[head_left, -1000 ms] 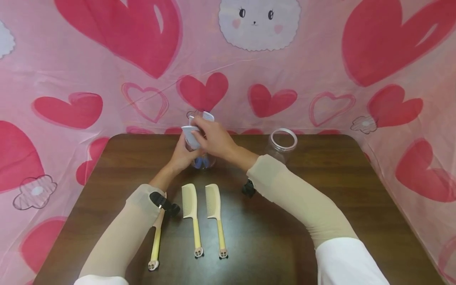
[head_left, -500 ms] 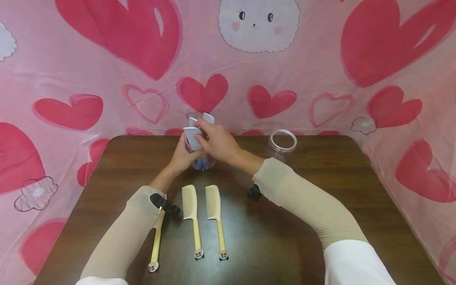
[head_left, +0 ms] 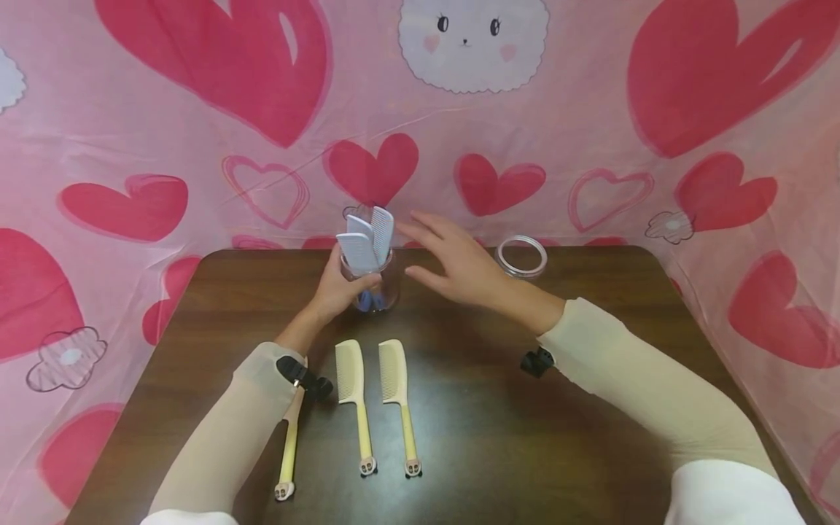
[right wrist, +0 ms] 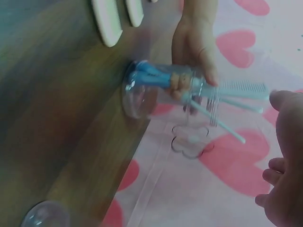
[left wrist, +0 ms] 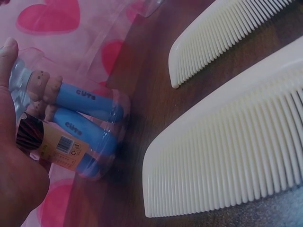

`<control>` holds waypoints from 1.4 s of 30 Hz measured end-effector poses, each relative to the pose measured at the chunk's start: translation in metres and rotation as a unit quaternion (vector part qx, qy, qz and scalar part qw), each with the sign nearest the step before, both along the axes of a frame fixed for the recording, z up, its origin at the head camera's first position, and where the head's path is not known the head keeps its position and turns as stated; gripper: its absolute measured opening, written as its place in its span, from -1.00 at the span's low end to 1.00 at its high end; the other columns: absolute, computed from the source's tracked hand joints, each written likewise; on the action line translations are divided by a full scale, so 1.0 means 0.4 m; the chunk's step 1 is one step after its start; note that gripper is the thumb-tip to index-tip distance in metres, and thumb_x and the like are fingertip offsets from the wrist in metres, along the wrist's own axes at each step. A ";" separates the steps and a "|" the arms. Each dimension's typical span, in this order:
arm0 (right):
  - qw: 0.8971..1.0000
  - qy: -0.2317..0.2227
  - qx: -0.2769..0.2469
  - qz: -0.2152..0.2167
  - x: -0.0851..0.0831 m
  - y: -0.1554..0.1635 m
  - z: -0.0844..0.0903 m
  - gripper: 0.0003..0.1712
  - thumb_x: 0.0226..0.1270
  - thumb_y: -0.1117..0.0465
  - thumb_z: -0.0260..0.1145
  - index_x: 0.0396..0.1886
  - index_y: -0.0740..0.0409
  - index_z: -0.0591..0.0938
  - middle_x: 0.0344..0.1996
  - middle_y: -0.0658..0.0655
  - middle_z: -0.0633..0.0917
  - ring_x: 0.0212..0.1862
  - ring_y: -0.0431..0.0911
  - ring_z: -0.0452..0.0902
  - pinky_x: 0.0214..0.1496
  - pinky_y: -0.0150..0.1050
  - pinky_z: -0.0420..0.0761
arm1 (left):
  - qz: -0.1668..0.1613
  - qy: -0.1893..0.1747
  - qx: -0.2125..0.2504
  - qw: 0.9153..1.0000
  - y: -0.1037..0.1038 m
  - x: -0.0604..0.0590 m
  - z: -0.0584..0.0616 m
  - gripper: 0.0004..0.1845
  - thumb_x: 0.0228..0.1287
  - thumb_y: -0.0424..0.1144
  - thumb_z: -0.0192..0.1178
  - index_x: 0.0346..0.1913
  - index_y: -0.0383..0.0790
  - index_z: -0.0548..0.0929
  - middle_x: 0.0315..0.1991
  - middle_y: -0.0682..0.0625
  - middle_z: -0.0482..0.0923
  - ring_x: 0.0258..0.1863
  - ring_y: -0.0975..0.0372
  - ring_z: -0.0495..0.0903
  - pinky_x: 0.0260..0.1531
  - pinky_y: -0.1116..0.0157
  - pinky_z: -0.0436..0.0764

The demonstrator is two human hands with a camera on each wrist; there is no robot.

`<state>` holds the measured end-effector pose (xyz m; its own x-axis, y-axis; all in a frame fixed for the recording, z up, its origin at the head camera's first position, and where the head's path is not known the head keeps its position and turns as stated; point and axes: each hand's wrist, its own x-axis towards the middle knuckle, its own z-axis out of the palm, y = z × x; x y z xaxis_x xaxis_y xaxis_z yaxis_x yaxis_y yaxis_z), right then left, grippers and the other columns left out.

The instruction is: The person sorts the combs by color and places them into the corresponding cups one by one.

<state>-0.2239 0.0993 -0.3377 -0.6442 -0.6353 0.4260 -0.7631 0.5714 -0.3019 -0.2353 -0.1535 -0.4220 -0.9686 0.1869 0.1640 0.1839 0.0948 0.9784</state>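
Three cream plastic combs with yellow handles [head_left: 357,408] are lying side by side on the dark brown wooden table [head_left: 590,437]. An empty clear plastic jar [head_left: 520,257] is standing upright near the pink heart-patterned backdrop [head_left: 197,109].

You have the clear plastic jar [head_left: 372,288] near the dark wooden table's [head_left: 590,437] far edge, three pale blue combs [head_left: 364,244] standing in it. A second, open clear jar [head_left: 520,261] sits toward the far right corner. Three cream combs [head_left: 357,397] lie side by side before the first jar, handles toward the near edge.
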 end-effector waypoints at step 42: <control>0.893 -0.242 -0.316 -0.210 0.035 0.309 -0.171 0.04 0.20 0.39 0.50 0.53 0.41 0.07 0.41 0.51 0.27 0.44 0.34 0.18 0.48 0.20 0.17 | 0.009 -0.014 0.004 1.000 0.003 -0.001 -0.009 -0.15 0.21 -0.53 0.32 0.48 -0.41 0.07 0.29 -0.37 0.32 0.24 -0.10 0.40 0.25 -0.01 0.45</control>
<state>-0.2098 0.2230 -0.4060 -0.9748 -0.0252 0.2218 -0.2149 0.3746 -0.9019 -0.2356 -0.1521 -0.4254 -0.9761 0.1679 0.1379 0.1545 0.0904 0.9838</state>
